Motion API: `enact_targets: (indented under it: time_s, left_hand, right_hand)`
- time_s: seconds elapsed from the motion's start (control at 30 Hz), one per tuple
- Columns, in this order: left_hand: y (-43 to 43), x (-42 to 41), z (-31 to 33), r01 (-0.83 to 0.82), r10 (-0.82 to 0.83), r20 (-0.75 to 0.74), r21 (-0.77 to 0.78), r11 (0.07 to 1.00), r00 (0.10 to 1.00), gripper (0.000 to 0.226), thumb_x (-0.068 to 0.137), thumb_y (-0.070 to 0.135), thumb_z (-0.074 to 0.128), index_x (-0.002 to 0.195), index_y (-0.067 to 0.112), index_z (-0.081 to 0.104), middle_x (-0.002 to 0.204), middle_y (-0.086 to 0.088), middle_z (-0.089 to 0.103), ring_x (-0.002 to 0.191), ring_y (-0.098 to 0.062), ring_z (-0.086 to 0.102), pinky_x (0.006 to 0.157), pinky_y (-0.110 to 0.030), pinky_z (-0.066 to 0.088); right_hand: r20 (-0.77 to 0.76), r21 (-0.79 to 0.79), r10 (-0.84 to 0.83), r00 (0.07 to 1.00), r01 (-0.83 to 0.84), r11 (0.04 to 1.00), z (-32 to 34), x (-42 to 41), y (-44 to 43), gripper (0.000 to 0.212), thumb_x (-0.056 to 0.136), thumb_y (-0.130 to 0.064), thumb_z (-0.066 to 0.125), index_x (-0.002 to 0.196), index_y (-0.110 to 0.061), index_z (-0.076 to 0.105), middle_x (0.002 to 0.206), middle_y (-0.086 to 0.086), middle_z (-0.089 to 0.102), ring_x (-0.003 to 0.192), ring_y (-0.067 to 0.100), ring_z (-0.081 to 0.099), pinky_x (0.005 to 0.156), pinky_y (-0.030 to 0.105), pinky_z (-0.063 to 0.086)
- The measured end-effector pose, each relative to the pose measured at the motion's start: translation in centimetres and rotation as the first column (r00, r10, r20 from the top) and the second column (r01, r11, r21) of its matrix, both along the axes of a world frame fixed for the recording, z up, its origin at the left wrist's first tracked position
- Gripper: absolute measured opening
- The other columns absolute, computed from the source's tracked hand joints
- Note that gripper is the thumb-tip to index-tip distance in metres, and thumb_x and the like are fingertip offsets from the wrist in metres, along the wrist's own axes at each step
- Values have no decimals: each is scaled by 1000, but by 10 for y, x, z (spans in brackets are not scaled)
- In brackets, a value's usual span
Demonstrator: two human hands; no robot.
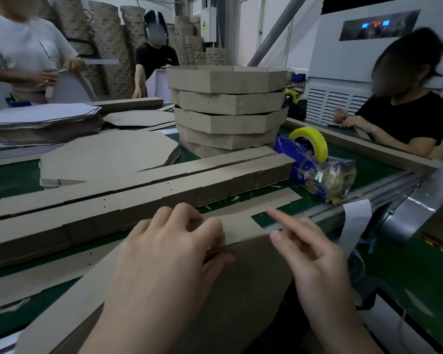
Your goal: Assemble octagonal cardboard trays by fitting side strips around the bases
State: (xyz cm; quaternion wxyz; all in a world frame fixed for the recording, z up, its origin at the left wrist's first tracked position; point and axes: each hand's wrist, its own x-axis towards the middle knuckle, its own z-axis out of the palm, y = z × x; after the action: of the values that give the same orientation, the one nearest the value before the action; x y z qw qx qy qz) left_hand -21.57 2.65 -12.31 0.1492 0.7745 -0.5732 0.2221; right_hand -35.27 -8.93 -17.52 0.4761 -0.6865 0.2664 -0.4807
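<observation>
Our left grip [169, 241] rests on the strip [241, 223], right where the strip meets the far edge of the base [241, 290]. Its fingers curl over the strip and its thumb tucks in under them, so it pinches the strip there. Our right grip [310, 251] is just beside it, on the right. Its first finger sticks out straight above the strip, and we cannot tell if it touches. Its thumb tip touches the edge of the base. Its other fingers are bent loosely and hold nothing.

The base is the big brown sheet nearest to us. The strip runs along the green counter [10, 180], far out to the left. Behind it lie long piles of strips [138, 195]. Further back stands a stack of trays [228, 108]. A roll of yellow tape [310, 141] sits just to the right of the stack.
</observation>
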Motion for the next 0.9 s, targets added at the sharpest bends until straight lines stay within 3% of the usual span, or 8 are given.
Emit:
enact_targets:
  time_s: [0.23, 0.33, 0.43, 0.5, 0.57, 0.63, 0.77, 0.9]
  left_hand:
    - [17, 9, -1, -14, 16, -23, 79, 997, 1000, 54, 48, 53, 84, 98, 40, 69, 89, 6, 62, 72, -22, 64, 53, -29, 42]
    - [23, 12, 2, 6, -5, -34, 26, 1000, 999, 34, 66, 55, 71, 98, 42, 69, 91, 11, 63, 73, -19, 64, 57, -24, 34]
    - [28, 12, 3, -4, 4, -49, 5, 1000, 999, 39, 72, 61, 48, 98, 42, 70, 93, 13, 64, 78, -18, 65, 59, -26, 41]
    - [33, 14, 2, -7, 6, -60, -16, 1000, 998, 42, 73, 61, 43, 98, 42, 70, 94, 14, 64, 79, -18, 65, 59, -28, 43]
    - [37, 15, 3, -5, 3, -57, -42, 999, 998, 42, 73, 62, 43, 99, 43, 70, 95, 14, 64, 79, -18, 65, 58, -29, 45]
    - [41, 16, 4, 4, -8, -58, -71, 997, 998, 42, 73, 62, 44, 100, 43, 70, 96, 14, 64, 79, -19, 65, 57, -32, 49]
    - [50, 16, 8, 39, -55, -98, -157, 987, 994, 40, 73, 64, 49, 108, 47, 61, 99, 15, 61, 79, -20, 63, 58, -41, 53]
    - [58, 18, 9, 21, -52, -165, -184, 983, 985, 43, 73, 65, 49, 113, 50, 57, 101, 19, 60, 85, -19, 63, 58, -41, 54]
  right_hand:
    - [-49, -165, 172, 984, -178, 970, -12, 5, -3, 32, 80, -24, 65, 106, -39, 74, 79, -11, 47, 75, 8, 51, 70, 10, 41]
    - [-25, -127, 232, 972, -233, 964, -8, 4, -16, 30, 82, -31, 61, 109, -36, 74, 87, -13, 50, 85, 5, 54, 75, 10, 42]
    - [-250, 25, 296, 922, -300, 954, -10, 11, -30, 28, 97, -46, 46, 116, -37, 64, 106, -16, 60, 103, -5, 56, 93, 16, 44]
    - [-308, 173, 412, 857, -376, 911, -14, 14, -32, 49, 91, -55, 39, 105, -21, 71, 103, -7, 69, 101, 3, 63, 92, 23, 47]
    - [-282, 195, 436, 855, -394, 898, -17, 16, -31, 78, 89, -69, 43, 84, 5, 66, 78, 15, 65, 80, 25, 64, 77, 32, 44]
    - [-259, 83, 345, 902, -335, 939, -18, 19, -28, 84, 81, -72, 42, 68, 10, 52, 63, 27, 46, 61, 27, 49, 64, 34, 35]
    - [-97, -245, 108, 989, -129, 961, -10, 29, -18, 57, 91, -53, 41, 49, -15, 35, 49, -3, 35, 45, 8, 35, 48, 29, 29]
    - [25, -474, -35, 999, 43, 880, -5, 37, -12, 44, 97, -37, 43, 57, -37, 27, 51, -8, 33, 42, 2, 29, 43, 21, 23]
